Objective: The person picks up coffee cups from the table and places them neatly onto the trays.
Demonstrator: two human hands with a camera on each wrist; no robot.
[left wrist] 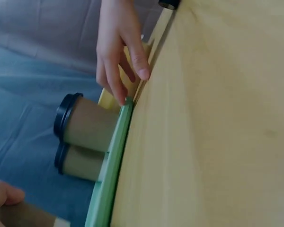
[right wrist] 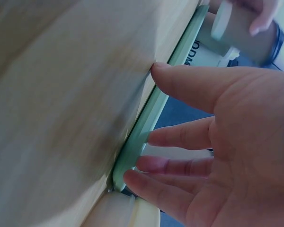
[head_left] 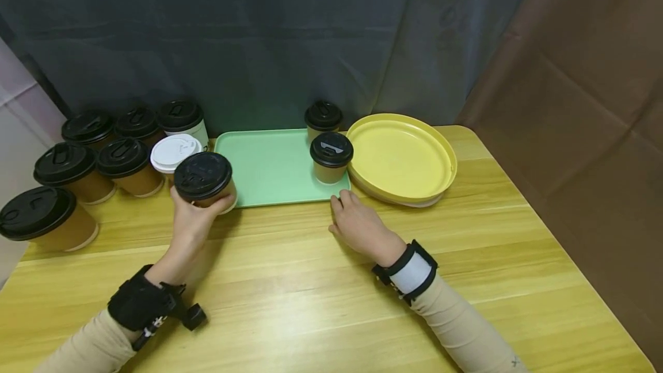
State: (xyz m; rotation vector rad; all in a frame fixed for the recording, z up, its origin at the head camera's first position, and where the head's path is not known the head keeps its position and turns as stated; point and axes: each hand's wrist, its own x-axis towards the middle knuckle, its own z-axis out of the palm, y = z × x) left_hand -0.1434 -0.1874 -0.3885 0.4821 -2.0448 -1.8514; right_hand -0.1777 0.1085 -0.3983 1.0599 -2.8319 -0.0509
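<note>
My left hand [head_left: 193, 220] grips a brown paper coffee cup [right wrist: 246, 26] with a black lid [head_left: 203, 175], at the left end of the green tray [head_left: 269, 160]. In the right wrist view this cup looks tilted and clear of the tabletop. My right hand [head_left: 361, 226] lies at the tray's front right corner, fingertips at its rim and thumb near the table. Its fingers look loosely extended in the right wrist view, with nothing between them. Two black-lidded paper cups stand upright at the tray's right end, a front cup [head_left: 331, 157] and a rear cup [head_left: 323, 118].
Left of the tray stand several black-lidded cups [head_left: 132, 166] and one white-lidded cup [head_left: 175, 153]. A yellow round tray [head_left: 401, 157] adjoins the green tray on the right. A dark curtain [head_left: 248, 45] hangs behind the wooden table [head_left: 290, 304].
</note>
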